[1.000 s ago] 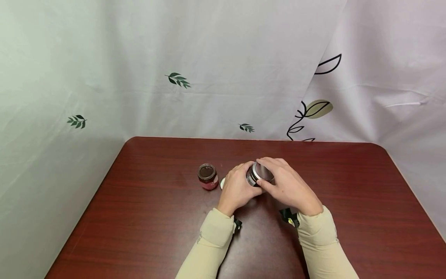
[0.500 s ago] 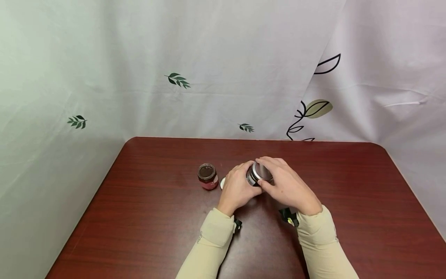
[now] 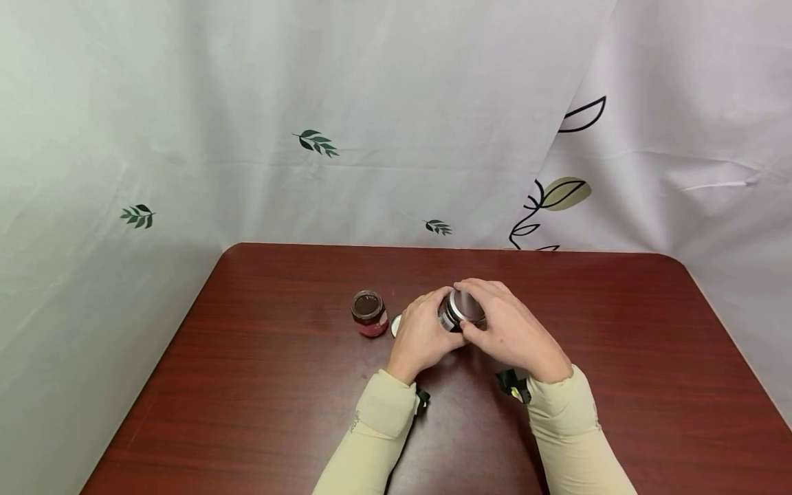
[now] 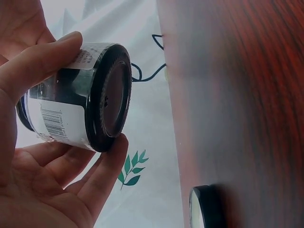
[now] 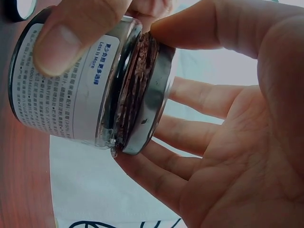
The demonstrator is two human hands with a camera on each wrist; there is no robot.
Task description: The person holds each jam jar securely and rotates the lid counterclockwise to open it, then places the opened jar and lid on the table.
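Note:
A dark glass jar [image 3: 444, 319] is held above the table between both hands. My left hand [image 3: 423, 337] grips its body, with the thumb over the white printed label [image 5: 90, 95]. My right hand [image 3: 512, 331] holds the silver metal lid [image 5: 153, 97] at the jar's mouth, thumb on one side and fingers round the other. In the right wrist view the lid sits askew, and a brown-smeared threaded neck [image 5: 135, 90] shows between lid and jar. The jar's dark base [image 4: 114, 97] faces the left wrist camera.
A second jar [image 3: 370, 315], uncovered, with dark contents and a reddish lower part, stands on the reddish-brown table [image 3: 260, 385] left of my hands. Beside it a loose lid [image 4: 207, 206] with a pale inside is partly hidden by my left hand. White patterned cloth [image 3: 371, 103] hangs behind.
My right thumb has shifted slightly to the right at the lid's near side. Both hands otherwise keep almost the same place, and the uncovered jar stays where it was.

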